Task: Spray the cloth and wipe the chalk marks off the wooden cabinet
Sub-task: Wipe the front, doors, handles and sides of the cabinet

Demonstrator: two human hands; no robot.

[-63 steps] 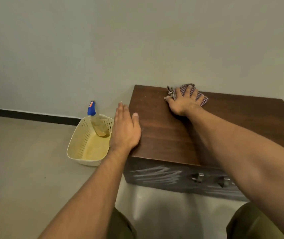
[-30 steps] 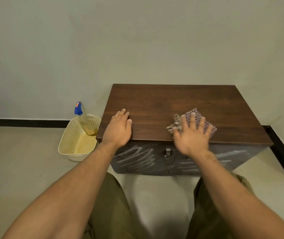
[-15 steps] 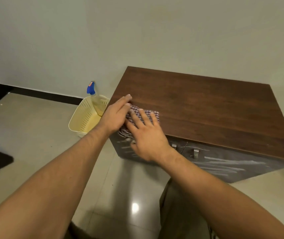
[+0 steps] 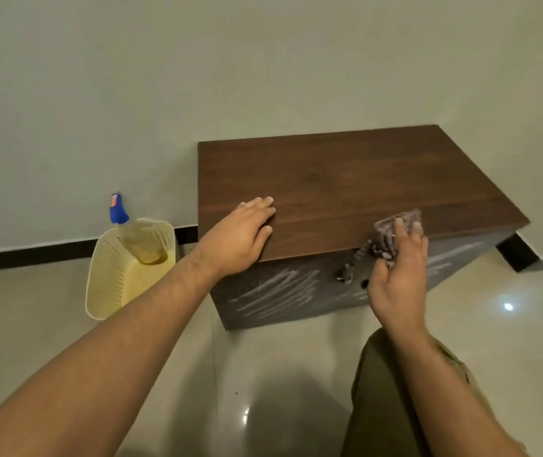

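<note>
Head view. My left hand lies flat and open, holding nothing, on the wooden cabinet top at its 8 o'clock corner. My right hand presses the checked cloth against the front edge at 5 o'clock. Chalk marks streak the front; spray bottle stands in the basket at 9 o'clock.

You face a plain pale wall with a black baseboard above glossy beige floor tiles reflecting lights.
</note>
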